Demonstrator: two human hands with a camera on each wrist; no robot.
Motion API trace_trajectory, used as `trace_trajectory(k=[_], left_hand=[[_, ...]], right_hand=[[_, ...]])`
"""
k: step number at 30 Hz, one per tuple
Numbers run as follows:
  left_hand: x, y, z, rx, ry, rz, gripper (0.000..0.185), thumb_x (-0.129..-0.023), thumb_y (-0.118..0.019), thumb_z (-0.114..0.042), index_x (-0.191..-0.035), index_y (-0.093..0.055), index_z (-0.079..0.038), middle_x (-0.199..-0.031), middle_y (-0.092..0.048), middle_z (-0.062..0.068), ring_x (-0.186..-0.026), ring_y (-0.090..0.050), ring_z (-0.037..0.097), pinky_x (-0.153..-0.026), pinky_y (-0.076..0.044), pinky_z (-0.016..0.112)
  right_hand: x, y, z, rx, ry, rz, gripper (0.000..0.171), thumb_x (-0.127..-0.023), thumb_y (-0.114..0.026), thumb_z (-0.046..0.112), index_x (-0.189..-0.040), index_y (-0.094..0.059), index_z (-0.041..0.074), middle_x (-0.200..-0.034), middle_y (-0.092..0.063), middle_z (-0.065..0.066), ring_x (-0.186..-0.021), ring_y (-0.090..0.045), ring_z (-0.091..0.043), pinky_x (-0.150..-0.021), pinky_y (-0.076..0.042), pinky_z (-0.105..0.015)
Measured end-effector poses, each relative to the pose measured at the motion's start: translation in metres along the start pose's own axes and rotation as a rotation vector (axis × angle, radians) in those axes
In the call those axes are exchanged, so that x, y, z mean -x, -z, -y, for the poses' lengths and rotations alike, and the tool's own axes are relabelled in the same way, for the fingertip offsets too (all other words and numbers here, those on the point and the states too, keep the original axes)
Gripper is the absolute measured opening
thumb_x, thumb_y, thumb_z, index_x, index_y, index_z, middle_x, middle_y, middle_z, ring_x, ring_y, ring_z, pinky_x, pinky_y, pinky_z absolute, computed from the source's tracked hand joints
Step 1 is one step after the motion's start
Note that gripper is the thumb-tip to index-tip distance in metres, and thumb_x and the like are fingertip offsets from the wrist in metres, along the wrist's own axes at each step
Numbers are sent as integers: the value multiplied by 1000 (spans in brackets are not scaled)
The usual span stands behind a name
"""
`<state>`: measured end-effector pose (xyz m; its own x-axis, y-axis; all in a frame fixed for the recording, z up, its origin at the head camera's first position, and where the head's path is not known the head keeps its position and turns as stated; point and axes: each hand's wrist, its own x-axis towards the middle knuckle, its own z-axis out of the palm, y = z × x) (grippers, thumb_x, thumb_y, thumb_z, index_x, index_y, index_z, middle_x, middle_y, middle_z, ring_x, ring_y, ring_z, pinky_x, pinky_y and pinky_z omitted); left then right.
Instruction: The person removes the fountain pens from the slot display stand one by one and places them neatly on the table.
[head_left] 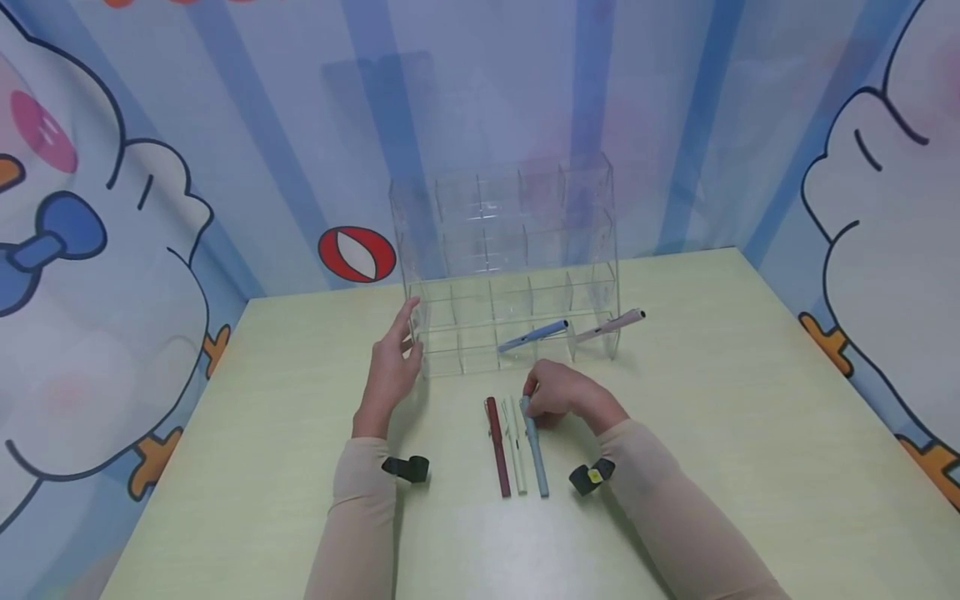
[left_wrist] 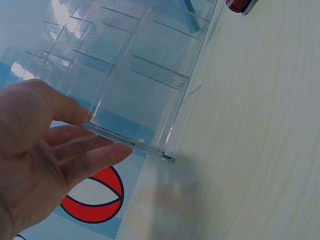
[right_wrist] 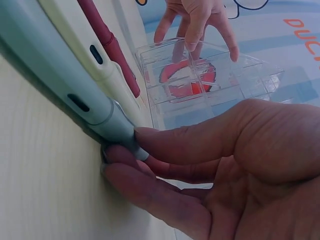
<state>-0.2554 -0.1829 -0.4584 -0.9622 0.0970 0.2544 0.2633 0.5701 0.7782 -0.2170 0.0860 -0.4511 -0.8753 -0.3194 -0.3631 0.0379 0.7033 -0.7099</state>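
Note:
Three pens lie side by side on the pale green table (head_left: 750, 433): a dark red pen (head_left: 497, 446), a cream pen (head_left: 516, 450) and a grey-blue pen (head_left: 537, 458). My right hand (head_left: 529, 405) pinches the far end of the grey-blue pen (right_wrist: 65, 90) between thumb and fingers (right_wrist: 150, 137), and the pen still lies on the table. My left hand (head_left: 405, 337) has straight fingers against the left side of a clear acrylic organizer (head_left: 502, 267). In its lower compartments lean a blue pen (head_left: 534, 335) and a pink pen (head_left: 611, 323). The left wrist view shows the fingers (left_wrist: 95, 145) at the organizer's edge (left_wrist: 130, 137).
Cartoon-printed walls close in the table on the left, back and right. The organizer stands near the back edge. Bare tabletop lies to the right of the pens and along the front. Each forearm carries a wrist camera strap (head_left: 408, 468).

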Motion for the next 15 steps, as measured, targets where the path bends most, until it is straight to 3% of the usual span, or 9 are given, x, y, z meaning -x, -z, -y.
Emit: trace_trajectory(k=[6,15], left_hand=[[0,1,0,-4,0,0,74,-99,-56,0,-157,-29,-35,-150,-46,20,-125,-57,38,-100,-49,49],[1,0,-1,5,-7,4,74,-99,-56,-1,-157,-29,-39,-151,-45,21,-126,-56,39,-101,-48,50]], right_hand=[[0,0,2,1,-9,-8,19,-83,-65,-6,-102,-66,-4,-76,-68,-10,-64,-70,-20,-60,-59,-31],[0,-2,2,24,-13,-14,19,-80,-63,-7,-99,-66,-3,-76,-67,-10,-62,-69,-19,-59,-58,-31]])
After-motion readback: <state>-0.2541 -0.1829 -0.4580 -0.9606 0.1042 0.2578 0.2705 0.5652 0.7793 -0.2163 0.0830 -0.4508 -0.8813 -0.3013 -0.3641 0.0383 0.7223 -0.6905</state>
